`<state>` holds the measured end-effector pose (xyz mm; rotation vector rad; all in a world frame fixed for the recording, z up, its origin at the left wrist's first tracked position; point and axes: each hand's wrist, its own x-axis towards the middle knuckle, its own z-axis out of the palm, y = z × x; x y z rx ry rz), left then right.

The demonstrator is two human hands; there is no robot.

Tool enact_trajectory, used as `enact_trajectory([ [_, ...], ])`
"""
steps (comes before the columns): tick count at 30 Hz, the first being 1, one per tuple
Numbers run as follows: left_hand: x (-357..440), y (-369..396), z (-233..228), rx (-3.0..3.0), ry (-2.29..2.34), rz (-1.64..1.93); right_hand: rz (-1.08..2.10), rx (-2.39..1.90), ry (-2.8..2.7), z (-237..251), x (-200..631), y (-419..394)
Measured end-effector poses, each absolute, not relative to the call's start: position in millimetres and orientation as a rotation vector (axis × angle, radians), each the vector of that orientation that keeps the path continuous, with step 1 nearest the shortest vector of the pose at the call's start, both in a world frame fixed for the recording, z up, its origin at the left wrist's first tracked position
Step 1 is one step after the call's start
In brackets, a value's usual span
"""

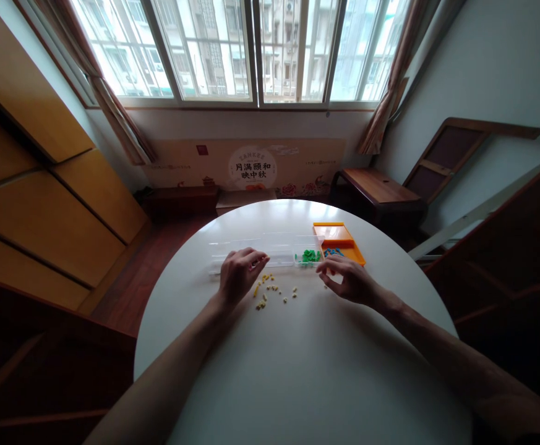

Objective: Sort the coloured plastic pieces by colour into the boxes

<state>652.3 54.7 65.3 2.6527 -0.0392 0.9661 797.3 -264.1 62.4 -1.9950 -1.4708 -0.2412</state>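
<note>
Head view: the left hand (239,272) rests curled, fingers pinched on something too small to identify, by one clear tray (251,250) near the round table's (297,371) far edge. About a dozen yellow beads (270,292) lie scattered beside it. The right hand (348,279), half-closed and seemingly empty, rests beside one green pile (310,255), one blue pile (332,252) and one orange tray (344,238).

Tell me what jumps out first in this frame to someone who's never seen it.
Two bare forearms reach over a round white table, the left hand and right hand resting at its far half. Between them lies a scatter of small yellow pieces. Just beyond, a clear plastic tray holds green pieces at its right end, with an orange tray beside it, blue pieces at its near end.
</note>
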Motion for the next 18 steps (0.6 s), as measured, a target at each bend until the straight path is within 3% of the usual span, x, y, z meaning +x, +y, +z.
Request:
enact_trajectory([
  [18,647,58,72,2.678,-0.054,0.966,-0.075,-2.019,-1.441,56,787,-289],
])
